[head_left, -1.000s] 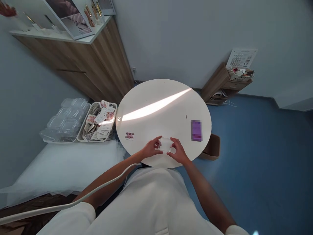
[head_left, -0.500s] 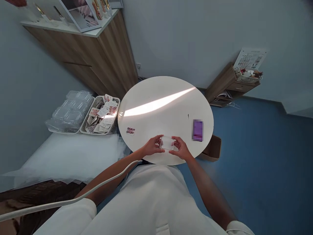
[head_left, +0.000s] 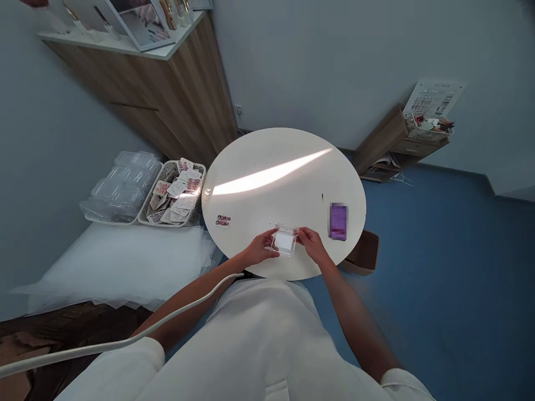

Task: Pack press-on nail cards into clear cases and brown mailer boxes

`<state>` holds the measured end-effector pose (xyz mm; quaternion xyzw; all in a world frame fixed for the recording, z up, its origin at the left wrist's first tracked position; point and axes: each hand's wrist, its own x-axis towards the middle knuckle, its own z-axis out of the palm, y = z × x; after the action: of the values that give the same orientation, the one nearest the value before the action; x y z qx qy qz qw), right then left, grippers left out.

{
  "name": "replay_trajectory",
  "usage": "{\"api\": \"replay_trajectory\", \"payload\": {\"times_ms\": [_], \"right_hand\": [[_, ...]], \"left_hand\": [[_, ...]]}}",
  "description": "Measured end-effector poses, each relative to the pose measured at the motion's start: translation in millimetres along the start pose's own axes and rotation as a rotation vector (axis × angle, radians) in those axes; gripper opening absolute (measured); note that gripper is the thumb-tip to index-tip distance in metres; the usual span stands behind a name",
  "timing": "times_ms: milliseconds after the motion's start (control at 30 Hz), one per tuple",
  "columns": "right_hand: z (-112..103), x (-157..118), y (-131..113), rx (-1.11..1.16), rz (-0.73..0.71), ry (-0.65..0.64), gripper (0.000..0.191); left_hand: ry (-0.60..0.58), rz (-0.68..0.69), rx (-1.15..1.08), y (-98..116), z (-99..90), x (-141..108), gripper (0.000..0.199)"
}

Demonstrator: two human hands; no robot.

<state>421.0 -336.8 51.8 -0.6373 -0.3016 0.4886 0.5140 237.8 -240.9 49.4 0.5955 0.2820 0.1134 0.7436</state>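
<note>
So nearest to me there's a white cable [head_left: 167,322] running past the left forearm, then the two hands over the near side of the table [head_left: 288,200]. Left hand [head_left: 259,249] makes a loose C, thumb and fingers gripping the left edge of a small clear case [head_left: 284,241]. Right hand [head_left: 311,244] is more closed, fingertips pinched at the upper right corner by the lid [head_left: 286,227]; can't tell if they're on the lid or the base.

Progress-wise, I'd call it early: the case is already open, lid raised on the far side. White shows in the bottom, but no idea if that's a liner or just tabletop. No printed card in there, and the lid isn't closed yet.

A bit farther out, one printed card [head_left: 223,221] lies flat on the left, untouched, and a purple pixelated thing [head_left: 338,221] on the right. Off the table's left side: a basket [head_left: 199,207] of cards and piled clear boxes [head_left: 125,181].
</note>
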Motion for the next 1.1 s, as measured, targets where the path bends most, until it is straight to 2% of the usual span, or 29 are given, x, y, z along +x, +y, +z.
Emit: {"api": "replay_trajectory", "payload": {"times_ms": [133, 333, 467, 600, 733, 867, 1000, 1100], "right_hand": [[7.4, 8.8, 10.5, 0.057, 0.109, 0.138, 0.039], [19.3, 10.0, 41.4, 0.019, 0.163, 0.285, 0.047], [18.2, 12.6, 58.5, -0.032, 0.192, 0.275, 0.051], [14.0, 16.0, 69.0, -0.113, 0.21, 0.231, 0.054], [14.0, 18.2, 70.4, -0.202, 0.199, 0.233, 0.052], [16.3, 17.0, 66.9, -0.158, 0.21, 0.245, 0.055], [15.7, 4.9, 71.9, -0.165, 0.248, 0.331, 0.06], [15.7, -10.0, 82.1, -0.173, 0.295, 0.313, 0.057]], "left_hand": [[-0.008, -0.018, 0.065, -7.8, 1.2, 2.9, 0.087], [0.089, -0.056, 0.237, -35.8, 1.3, 12.4, 0.083], [0.076, -0.102, 0.342, -52.3, 1.8, 20.0, 0.077], [0.088, -0.144, 0.44, -60.0, 3.8, 25.3, 0.069], [0.12, -0.18, 0.533, -59.7, 7.4, 29.4, 0.061], [0.04, -0.258, 0.672, -54.9, 11.0, 31.3, 0.059], [0.011, -0.297, 0.774, -52.7, 12.2, 27.2, 0.058], [0.039, -0.294, 0.73, -54.3, 13.5, 20.4, 0.053]]}}
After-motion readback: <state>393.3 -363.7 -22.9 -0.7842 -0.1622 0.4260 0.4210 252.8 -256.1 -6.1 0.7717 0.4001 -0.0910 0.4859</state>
